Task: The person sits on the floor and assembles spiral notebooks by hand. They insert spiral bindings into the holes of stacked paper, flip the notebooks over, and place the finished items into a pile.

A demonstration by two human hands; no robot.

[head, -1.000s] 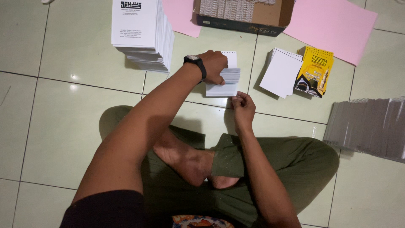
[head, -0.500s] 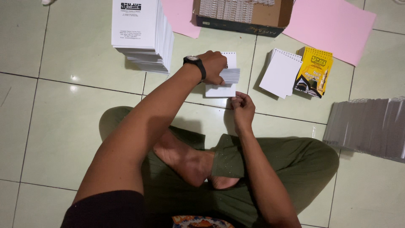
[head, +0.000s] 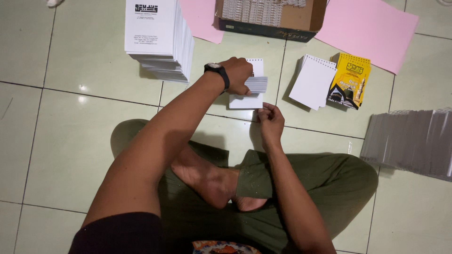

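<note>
head view: the left hand, with a black wristwatch on its wrist, is closed around a small sheaf of white pages, fingers curled over the top and the page edges fanned out to the right. half a second ago that sheaf sat lower against the pad; now it is raised and bent back a little more, so the bundle looks to be coming free of the white pad lying under it on the floor. the right hand has kept its place just below the pad's near edge, fingertips pinched together on something too small to make out, close to the pad but whether touching it i cannot tell.

outward, a blank spiral notepad and a yellow printed booklet lie to the right, touching each other. a tall stack of printed white sheets stands at the upper left, a cardboard box at the top edge between pink paper sheets, and a row of grey sheets fans along the right edge of the tiled floor.
</note>
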